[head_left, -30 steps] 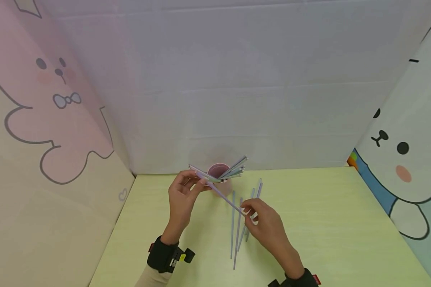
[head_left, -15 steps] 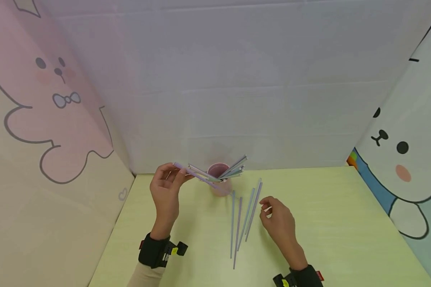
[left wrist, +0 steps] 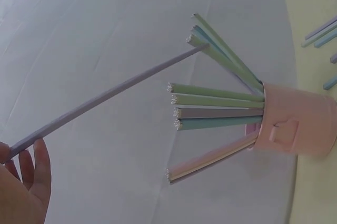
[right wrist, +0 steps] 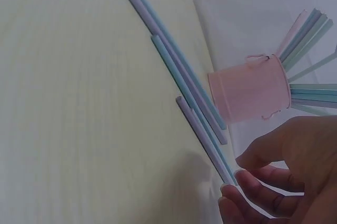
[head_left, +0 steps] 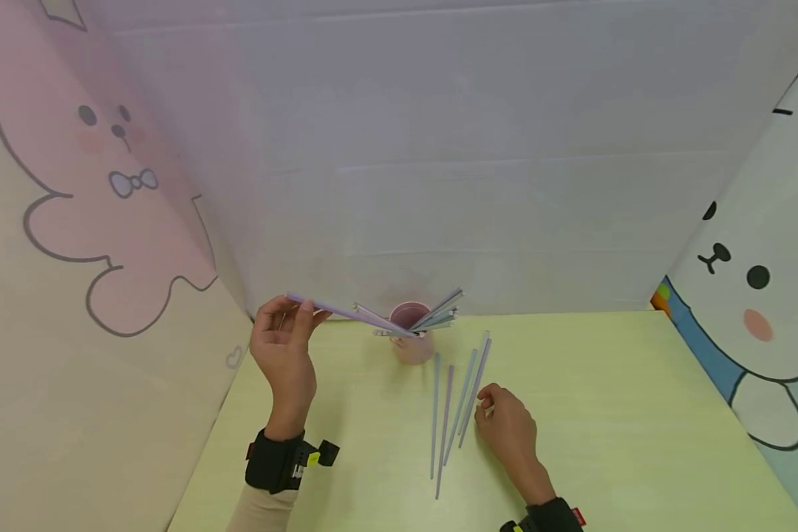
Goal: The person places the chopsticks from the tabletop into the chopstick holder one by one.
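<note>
My left hand pinches one end of a thin purple stick, pencil-like in shape. The stick's far end overlaps the mouth of a small pink bucket in the head view. In the left wrist view it crosses the tip of a green stick standing in that bucket. Low over the table, my right hand has loosely bent fingers with nothing gripped. Its fingertips are right by the end of a pale purple stick lying on the table.
Several blue and purple sticks lie roughly side by side on the light yellow-green table. Bundled pastel sticks fan out of the bucket. A pale curtain hangs behind, and printed panels stand at both sides.
My left hand has moved left with the purple stick, swinging its far end to the bucket's mouth. My right hand has let go of that stick, moved right and then slightly lower.
</note>
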Motion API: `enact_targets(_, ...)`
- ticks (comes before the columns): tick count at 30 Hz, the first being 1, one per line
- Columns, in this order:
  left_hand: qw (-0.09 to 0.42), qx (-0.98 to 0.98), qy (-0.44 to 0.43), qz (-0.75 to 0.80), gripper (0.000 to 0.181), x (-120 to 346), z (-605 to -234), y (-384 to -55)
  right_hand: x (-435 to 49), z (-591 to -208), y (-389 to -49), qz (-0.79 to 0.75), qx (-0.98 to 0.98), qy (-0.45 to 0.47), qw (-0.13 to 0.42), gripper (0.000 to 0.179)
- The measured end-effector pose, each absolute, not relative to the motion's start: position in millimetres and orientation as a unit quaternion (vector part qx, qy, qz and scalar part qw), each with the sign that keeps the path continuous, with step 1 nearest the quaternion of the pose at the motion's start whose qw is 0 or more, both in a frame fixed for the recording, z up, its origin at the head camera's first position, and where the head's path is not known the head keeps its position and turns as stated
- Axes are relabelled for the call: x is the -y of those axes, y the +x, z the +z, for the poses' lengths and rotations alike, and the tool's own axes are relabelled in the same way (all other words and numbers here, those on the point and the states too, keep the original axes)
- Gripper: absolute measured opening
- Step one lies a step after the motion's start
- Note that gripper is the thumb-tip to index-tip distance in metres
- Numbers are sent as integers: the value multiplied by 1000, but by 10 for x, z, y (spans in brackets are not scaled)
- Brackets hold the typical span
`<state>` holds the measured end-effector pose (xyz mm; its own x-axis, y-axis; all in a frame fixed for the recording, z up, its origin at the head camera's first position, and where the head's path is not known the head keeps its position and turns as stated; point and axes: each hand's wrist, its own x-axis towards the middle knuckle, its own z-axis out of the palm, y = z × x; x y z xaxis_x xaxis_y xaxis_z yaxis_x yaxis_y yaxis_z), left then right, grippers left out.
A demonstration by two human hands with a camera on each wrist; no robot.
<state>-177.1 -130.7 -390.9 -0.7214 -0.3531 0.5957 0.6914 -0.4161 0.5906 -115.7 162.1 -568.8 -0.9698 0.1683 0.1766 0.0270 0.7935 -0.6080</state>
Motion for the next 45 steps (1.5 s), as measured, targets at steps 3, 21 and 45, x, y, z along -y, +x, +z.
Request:
enact_targets(3,326,426,-194,-822,21,1345,-3870,-1778,-1609,-5716,-1161,313,941,-51,115,12)
enact_targets(21,361,494,-164,-774,26,1260,-4114,-1871,-1535,-5817,-1180,275,953,-67,108,22)
enact_targets(45,318,566,-150,-746,29,1145,-4514,-1939,-1783,-5744,-1202,258,958,-113,53,20)
